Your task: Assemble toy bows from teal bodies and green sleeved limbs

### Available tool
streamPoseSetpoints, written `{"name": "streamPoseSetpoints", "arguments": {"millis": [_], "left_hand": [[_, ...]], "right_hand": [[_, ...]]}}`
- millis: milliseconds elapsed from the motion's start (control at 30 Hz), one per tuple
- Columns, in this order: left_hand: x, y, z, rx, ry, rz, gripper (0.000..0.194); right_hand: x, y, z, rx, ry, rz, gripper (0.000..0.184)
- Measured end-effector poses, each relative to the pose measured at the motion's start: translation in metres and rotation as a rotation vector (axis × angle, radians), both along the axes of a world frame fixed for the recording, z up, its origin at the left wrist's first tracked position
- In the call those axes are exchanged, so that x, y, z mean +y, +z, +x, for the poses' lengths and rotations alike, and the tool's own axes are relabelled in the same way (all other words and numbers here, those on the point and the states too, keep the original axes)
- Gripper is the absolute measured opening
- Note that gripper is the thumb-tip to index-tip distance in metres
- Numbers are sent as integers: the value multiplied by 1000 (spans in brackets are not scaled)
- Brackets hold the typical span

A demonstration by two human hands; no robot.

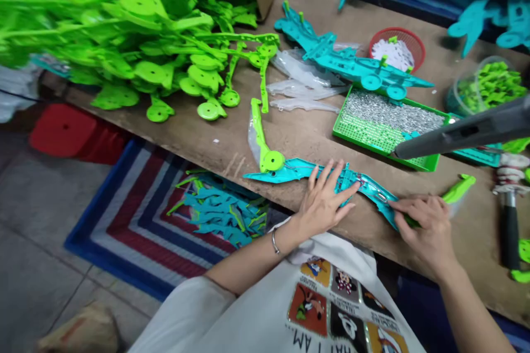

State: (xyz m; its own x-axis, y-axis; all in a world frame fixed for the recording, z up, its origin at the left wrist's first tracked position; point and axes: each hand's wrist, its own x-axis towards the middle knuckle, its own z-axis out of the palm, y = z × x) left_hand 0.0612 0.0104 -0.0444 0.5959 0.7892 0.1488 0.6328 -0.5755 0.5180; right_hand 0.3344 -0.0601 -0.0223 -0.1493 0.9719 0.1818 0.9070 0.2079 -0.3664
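Observation:
A turquoise plastic toy bow (296, 171), its inner side facing up, lies along the table's front edge. Lime green arms are at both ends: the left arm (259, 132) has a round disc at its base, and the right arm (459, 188) pokes out past my right hand. Fingers spread, my left hand (325, 198) rests flat over the bow's middle. My right hand (426, 226) is closed around the bow's right end, its index finger on the shell. Thin wires and a small metal part (381, 197) show inside the shell between my hands.
Lime green parts (144, 71) are heaped at left. Behind lie another turquoise shell (351, 60), clear plastic pieces (306, 85), a red basket (420, 47) and a green tray of screws (343, 131). A dark grey tapered tool (459, 135) juts in from the right.

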Motion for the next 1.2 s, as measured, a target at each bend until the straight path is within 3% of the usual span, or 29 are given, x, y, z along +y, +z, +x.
{"name": "streamPoseSetpoints", "arguments": {"millis": [233, 400, 533, 600, 700, 833, 967, 1067, 1200], "left_hand": [[-1, -3, -1, 25, 0, -2, 52], [3, -5, 0, 21, -12, 22, 55], [4, -4, 1, 3, -12, 23, 51], [3, -4, 0, 0, -6, 24, 47], [3, -5, 0, -10, 2, 30, 43], [4, -5, 0, -22, 5, 28, 49], [5, -2, 0, -20, -8, 26, 50], [5, -2, -1, -16, -15, 16, 51], [5, -4, -1, -13, -16, 24, 51]], "right_hand": [[8, 5, -7, -241, 48, 0, 11], [26, 37, -16, -298, 74, 5, 8], [53, 65, -52, -216, 198, 20, 13], [75, 72, -78, -188, 260, 20, 16], [121, 74, -113, -116, 234, 57, 24], [207, 64, -146, -141, 54, 96, 38], [285, 43, -161, -193, -120, 106, 53], [316, 30, -161, -234, -241, 55, 56], [327, 29, -157, -277, -312, 65, 53]]}}
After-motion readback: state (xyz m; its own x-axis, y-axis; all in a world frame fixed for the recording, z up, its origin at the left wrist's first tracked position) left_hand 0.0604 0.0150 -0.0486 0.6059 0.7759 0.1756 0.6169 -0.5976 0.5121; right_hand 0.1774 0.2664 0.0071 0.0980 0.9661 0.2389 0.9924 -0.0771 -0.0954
